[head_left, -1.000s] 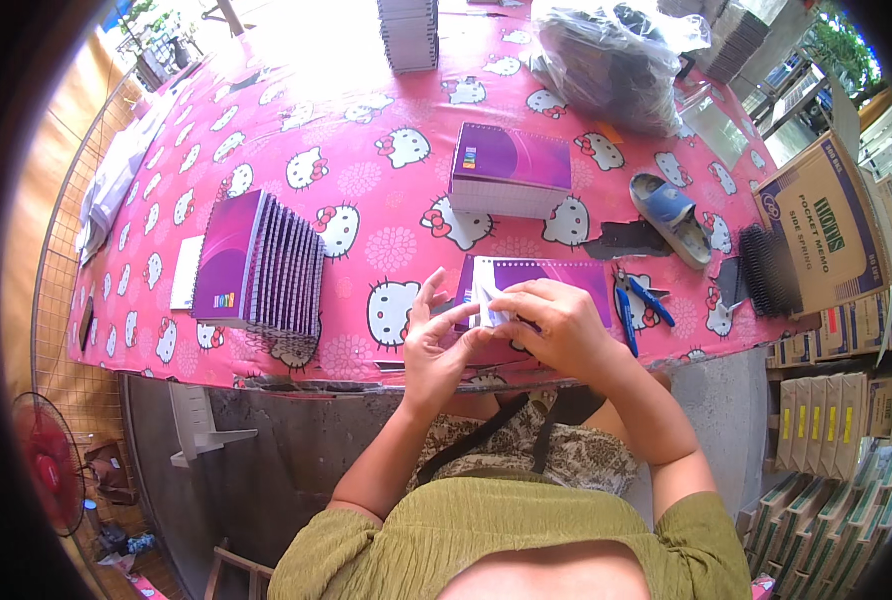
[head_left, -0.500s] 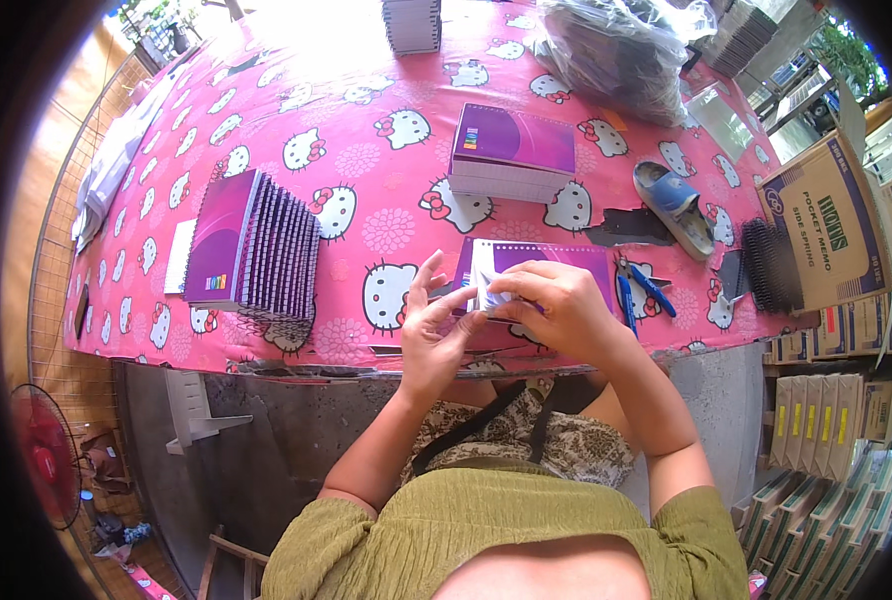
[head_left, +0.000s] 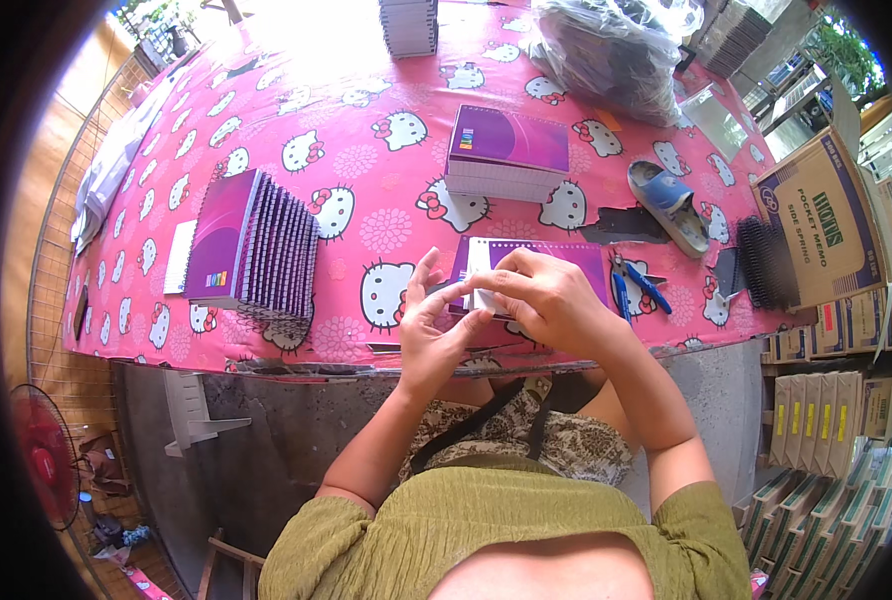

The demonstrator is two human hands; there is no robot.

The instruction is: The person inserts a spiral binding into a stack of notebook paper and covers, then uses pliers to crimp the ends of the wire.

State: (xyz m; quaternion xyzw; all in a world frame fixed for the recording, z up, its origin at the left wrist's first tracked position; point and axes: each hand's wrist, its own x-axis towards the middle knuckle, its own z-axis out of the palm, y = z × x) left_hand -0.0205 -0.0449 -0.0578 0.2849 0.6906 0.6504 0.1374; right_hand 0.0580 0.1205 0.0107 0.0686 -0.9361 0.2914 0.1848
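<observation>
At the table's near edge my left hand (head_left: 438, 332) and my right hand (head_left: 554, 303) meet over a purple notebook cover (head_left: 578, 258) with punched holes along its top edge. Both hands pinch a small piece of white paper (head_left: 482, 299) between thumbs and fingertips. My left hand's other fingers are spread upward; my right fingers are curled and hide part of the paper. A white punched strip lies under the fingertips, at the cover's left. Just right of my right hand lie blue-handled pliers (head_left: 640, 288).
On the pink patterned tablecloth (head_left: 386, 185) stand a stack of coil-bound purple notebooks (head_left: 251, 245) and an unbound purple stack (head_left: 511, 145). To the right are a blue sandal (head_left: 670, 207), black coils (head_left: 763, 265) and a cardboard box (head_left: 824, 225). A plastic-wrapped bundle (head_left: 611, 55) sits at the back.
My fingers have shifted slightly on the white paper, and my right hand has closed in over it, so less of the paper shows. The view has moved a little.
</observation>
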